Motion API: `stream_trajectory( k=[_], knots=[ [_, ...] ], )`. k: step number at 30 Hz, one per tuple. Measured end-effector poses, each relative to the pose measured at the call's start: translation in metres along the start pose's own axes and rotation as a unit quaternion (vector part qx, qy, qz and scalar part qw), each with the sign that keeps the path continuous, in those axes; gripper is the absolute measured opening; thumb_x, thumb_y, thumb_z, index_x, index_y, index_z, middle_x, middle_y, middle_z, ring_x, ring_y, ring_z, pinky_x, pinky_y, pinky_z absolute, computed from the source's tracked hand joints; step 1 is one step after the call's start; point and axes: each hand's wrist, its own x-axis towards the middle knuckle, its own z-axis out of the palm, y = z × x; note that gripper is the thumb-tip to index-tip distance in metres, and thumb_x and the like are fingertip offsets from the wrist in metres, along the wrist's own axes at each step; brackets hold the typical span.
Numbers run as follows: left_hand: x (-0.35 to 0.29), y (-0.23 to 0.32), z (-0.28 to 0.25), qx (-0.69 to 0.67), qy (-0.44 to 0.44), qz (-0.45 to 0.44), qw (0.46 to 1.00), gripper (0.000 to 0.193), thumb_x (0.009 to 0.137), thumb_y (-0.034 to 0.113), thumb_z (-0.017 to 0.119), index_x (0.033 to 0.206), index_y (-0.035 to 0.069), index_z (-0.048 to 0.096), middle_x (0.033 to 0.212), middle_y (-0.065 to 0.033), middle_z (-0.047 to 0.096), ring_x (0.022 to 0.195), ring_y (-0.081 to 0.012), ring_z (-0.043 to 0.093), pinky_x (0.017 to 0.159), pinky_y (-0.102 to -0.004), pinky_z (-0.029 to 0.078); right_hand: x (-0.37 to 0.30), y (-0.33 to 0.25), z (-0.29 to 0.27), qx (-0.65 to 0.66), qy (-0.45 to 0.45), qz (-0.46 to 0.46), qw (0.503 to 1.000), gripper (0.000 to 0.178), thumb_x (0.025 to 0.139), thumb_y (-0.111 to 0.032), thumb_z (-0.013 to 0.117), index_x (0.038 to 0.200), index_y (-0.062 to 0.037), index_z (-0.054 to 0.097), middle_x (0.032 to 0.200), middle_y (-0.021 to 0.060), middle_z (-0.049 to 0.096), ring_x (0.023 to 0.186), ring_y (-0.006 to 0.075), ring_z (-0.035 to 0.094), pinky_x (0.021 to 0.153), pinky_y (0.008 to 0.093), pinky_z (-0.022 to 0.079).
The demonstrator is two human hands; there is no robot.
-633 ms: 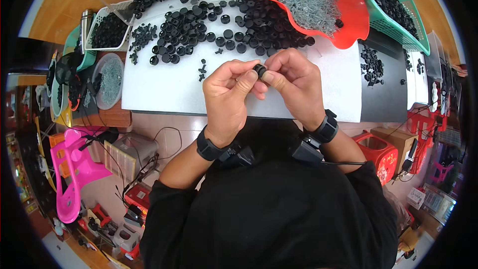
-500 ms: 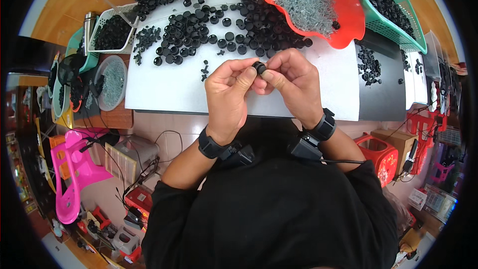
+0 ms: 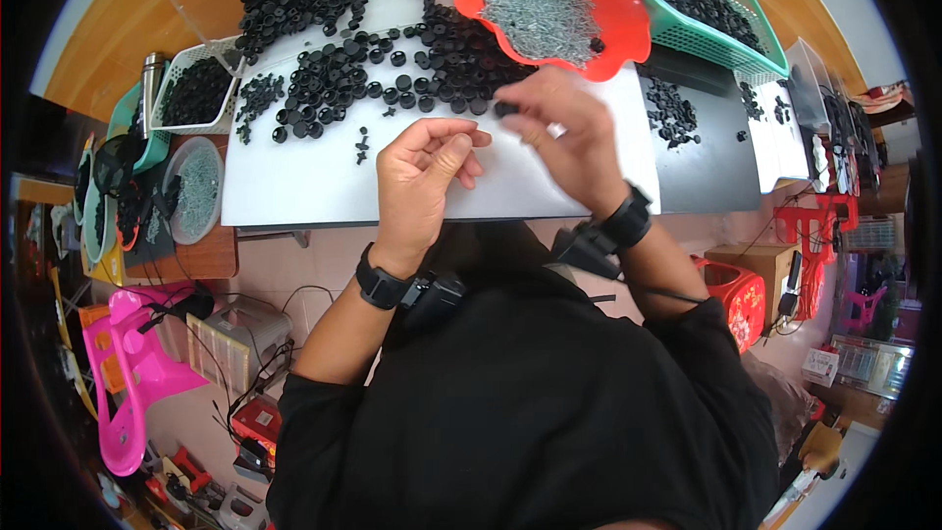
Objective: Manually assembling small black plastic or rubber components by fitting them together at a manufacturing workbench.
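Observation:
My right hand (image 3: 567, 132), smeared by motion, pinches a small round black plastic part (image 3: 505, 109) between thumb and fingertips, beside the front of a pile of black round caps (image 3: 471, 59). My left hand (image 3: 420, 182) hovers over the front of the white work surface (image 3: 314, 182). Its fingers are loosely curled and a little apart, with nothing visible in them. More loose black caps (image 3: 324, 88) lie beyond it, and a few tiny black pieces (image 3: 362, 145) lie to its left. Both wrists wear black straps with small devices.
A red scalloped bowl (image 3: 628, 39) of metal screws stands at the back right, beside a green basket (image 3: 756, 54) of black parts. Leftward are a white basket (image 3: 233, 88) and a round tub (image 3: 177, 221) of screws. Small black pieces (image 3: 672, 113) lie on a dark board.
My hands have separated. The right one has moved off with the black part, while the left has let go of it. The whole view has shifted slightly.

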Motion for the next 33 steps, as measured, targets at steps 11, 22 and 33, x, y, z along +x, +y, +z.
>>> stream_trajectory(
  k=[11, 22, 33],
  knots=[
    [-0.001, -0.004, -0.005, -0.054, 0.002, 0.040, 0.998, 0.017, 0.091, 0.006, 0.051, 0.103, -0.004, 0.058, 0.093, -0.0155, 0.063, 0.071, -0.0126, 0.055, 0.063, -0.0243, 0.044, 0.076, 0.050, -0.163, -0.133, 0.148, 0.172, 0.965, 0.020, 0.083, -0.002, 0.057, 0.101, 0.0073, 0.058, 0.075, 0.0058, 0.060, 0.058, 0.0094, 0.054, 0.051, 0.0214, 0.045],
    [0.002, -0.004, -0.005, -0.073, 0.039, 0.049, 0.995, 0.015, 0.090, 0.004, 0.052, 0.101, -0.004, 0.059, 0.090, -0.0151, 0.063, 0.069, -0.0128, 0.057, 0.062, -0.0244, 0.046, -0.008, 0.023, -0.034, -0.180, -0.170, 0.000, 0.969, 0.013, 0.074, -0.002, 0.060, 0.087, 0.0013, 0.061, 0.082, 0.0165, 0.060, 0.075, 0.0337, 0.059, 0.068, 0.0387, 0.047],
    [0.000, -0.001, -0.007, -0.123, 0.028, 0.027, 0.992, 0.015, 0.090, 0.005, 0.052, 0.101, -0.003, 0.058, 0.089, -0.0151, 0.063, 0.068, -0.0131, 0.056, 0.061, -0.0250, 0.046, 0.012, 0.036, -0.011, -0.274, -0.224, 0.103, 0.930, 0.011, 0.076, -0.005, 0.052, 0.082, -0.0019, 0.060, 0.075, 0.0173, 0.062, 0.074, 0.0336, 0.061, 0.064, 0.0427, 0.047]
  ],
)
